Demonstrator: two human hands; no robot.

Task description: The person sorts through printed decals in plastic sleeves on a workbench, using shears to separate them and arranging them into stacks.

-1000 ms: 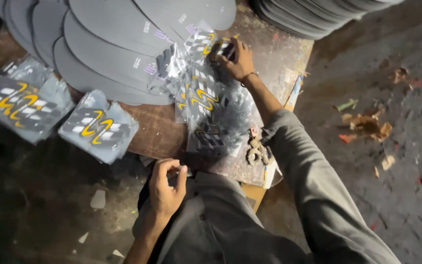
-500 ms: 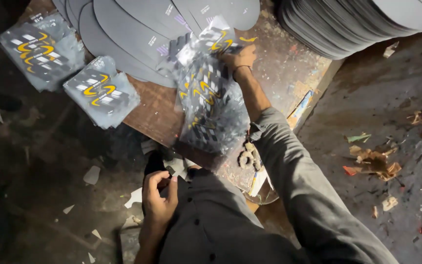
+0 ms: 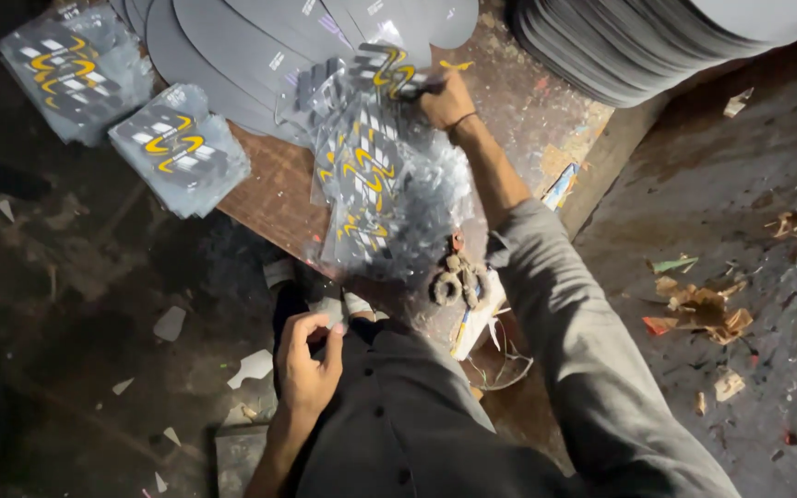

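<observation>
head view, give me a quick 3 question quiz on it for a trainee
1. True or false: the right hand rests on the heap of clear packets printed in yellow and white.
2. Which lies fanned out on the wooden table behind the packets? A) grey sole-shaped sheets B) red cloth C) metal tins
3. Fill in: the left hand pinches a small pale ____ near the person's lap.

Key
1. True: it lies at the far end of the heap.
2. A
3. scrap; what kind cannot be told.
</observation>
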